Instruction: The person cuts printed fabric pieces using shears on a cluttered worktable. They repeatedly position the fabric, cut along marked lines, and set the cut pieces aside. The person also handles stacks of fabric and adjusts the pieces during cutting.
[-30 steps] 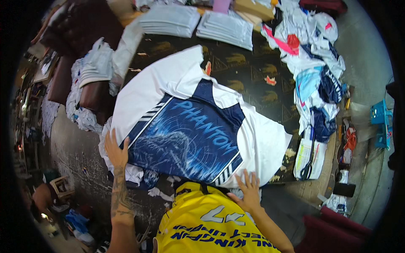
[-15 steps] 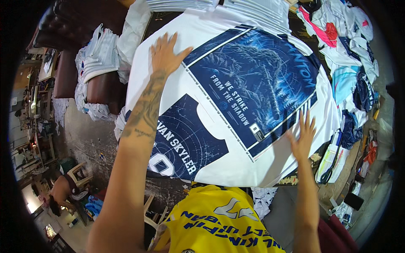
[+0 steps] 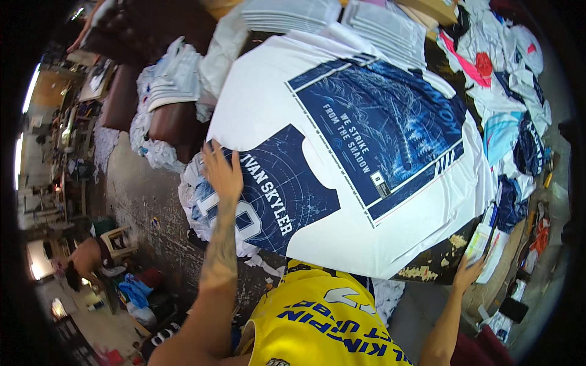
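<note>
A wide white sheet of fabric with dark blue printed panels lies over the table. The larger panel has a blue forest-like picture; the smaller one is cut like a jersey back with white lettering. My left hand, fingers spread, rests flat on the left edge of the smaller panel. Off the near right edge of the fabric, my right hand has curled fingers at the handle end of dark scissors, which lie over white papers. My fingers partly hide the handles.
White folded stacks stand at the far edge. Loose printed cloth pieces heap along the right. A brown padded chair and a white fabric stack are at the left. A person bends over at lower left.
My left hand has moved from the far left of the fabric nearer, onto the smaller panel. My right hand has left the fabric and come down to the scissors. The view has shifted slightly.
</note>
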`<state>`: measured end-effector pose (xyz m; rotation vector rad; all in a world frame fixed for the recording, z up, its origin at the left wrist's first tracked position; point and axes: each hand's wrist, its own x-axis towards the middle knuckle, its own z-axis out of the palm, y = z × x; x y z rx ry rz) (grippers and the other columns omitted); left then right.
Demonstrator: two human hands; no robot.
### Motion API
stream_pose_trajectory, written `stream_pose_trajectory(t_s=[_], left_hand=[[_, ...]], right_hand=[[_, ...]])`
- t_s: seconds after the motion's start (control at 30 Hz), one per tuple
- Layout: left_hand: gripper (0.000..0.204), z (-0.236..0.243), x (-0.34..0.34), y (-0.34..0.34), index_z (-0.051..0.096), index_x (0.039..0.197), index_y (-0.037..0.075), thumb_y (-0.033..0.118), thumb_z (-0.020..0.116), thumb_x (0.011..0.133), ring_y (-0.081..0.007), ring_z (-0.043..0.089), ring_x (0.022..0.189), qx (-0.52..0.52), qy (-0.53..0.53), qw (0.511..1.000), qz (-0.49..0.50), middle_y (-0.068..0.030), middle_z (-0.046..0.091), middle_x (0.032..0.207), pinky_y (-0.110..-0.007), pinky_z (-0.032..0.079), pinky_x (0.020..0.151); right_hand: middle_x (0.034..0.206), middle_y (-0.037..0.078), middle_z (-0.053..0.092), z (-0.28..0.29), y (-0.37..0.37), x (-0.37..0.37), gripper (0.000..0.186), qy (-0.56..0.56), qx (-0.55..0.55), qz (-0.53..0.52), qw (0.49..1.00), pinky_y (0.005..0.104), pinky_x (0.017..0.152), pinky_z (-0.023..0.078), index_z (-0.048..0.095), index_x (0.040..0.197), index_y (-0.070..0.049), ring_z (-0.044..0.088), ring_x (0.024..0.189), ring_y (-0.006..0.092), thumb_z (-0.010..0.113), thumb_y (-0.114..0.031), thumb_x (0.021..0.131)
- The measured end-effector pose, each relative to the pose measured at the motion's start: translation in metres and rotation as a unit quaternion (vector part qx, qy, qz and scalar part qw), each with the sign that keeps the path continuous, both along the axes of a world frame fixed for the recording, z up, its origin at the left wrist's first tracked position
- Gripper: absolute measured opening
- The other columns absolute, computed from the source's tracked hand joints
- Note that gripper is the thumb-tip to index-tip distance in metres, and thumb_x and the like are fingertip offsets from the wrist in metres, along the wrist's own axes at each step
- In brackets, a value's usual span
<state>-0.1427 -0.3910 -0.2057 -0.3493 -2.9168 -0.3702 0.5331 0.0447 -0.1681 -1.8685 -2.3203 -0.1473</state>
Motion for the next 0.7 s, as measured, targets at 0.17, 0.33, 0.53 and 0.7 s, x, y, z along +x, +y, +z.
stream_pose_trajectory(t_s=[0.17,0.33,0.53,0.7], left_hand=[[0.084,0.011,0.237,-0.017,0.034,0.167,0.000,0.040,0.070,0.101,-0.0526,0.013,0.163,-0.011,-0.128,0.992,-0.015,-0.0352,0.012,0.176,-0.073,0.013,0.126],[0.075,0.035,0.381,0.078,0.058,0.145,0.007,0.030,0.088,0.081,-0.0357,0.045,0.148,0.095,-0.203,0.823,-0.522,-0.0173,0.051,0.154,-0.052,0.036,0.122],[0.022,0.038,0.409,0.104,0.068,0.113,0.008,0.017,0.068,0.093,-0.0302,0.067,0.099,0.112,-0.140,0.823,-0.540,-0.0092,0.066,0.102,-0.041,0.056,0.087],[0.014,0.044,0.407,0.088,0.077,0.103,0.005,0.017,0.076,0.094,-0.0339,0.062,0.106,0.261,-0.255,0.850,-0.380,-0.0111,0.073,0.105,-0.046,0.048,0.096]], right_hand=[[0.163,0.032,0.042,-0.037,0.016,0.099,0.076,-0.034,0.002,0.056,0.998,0.0524,0.128,0.029,0.042,0.159,0.004,0.040,0.151,0.0501,0.077,-0.022,0.097],[0.121,0.026,0.067,-0.024,0.074,0.135,0.046,0.062,-0.109,0.045,0.991,0.0496,0.099,0.053,0.059,0.126,0.005,0.066,0.115,0.0456,0.082,-0.005,0.087],[0.091,0.013,0.073,0.035,0.064,0.176,0.036,0.324,-0.427,0.046,0.843,0.0410,0.072,0.053,0.067,0.102,-0.001,0.069,0.079,0.0245,0.057,-0.035,0.108],[0.106,0.011,0.073,0.074,-0.090,0.154,0.045,0.251,-0.627,-0.060,0.735,0.0348,0.082,0.056,0.068,0.120,-0.001,0.070,0.091,0.0223,0.059,-0.045,0.109]])
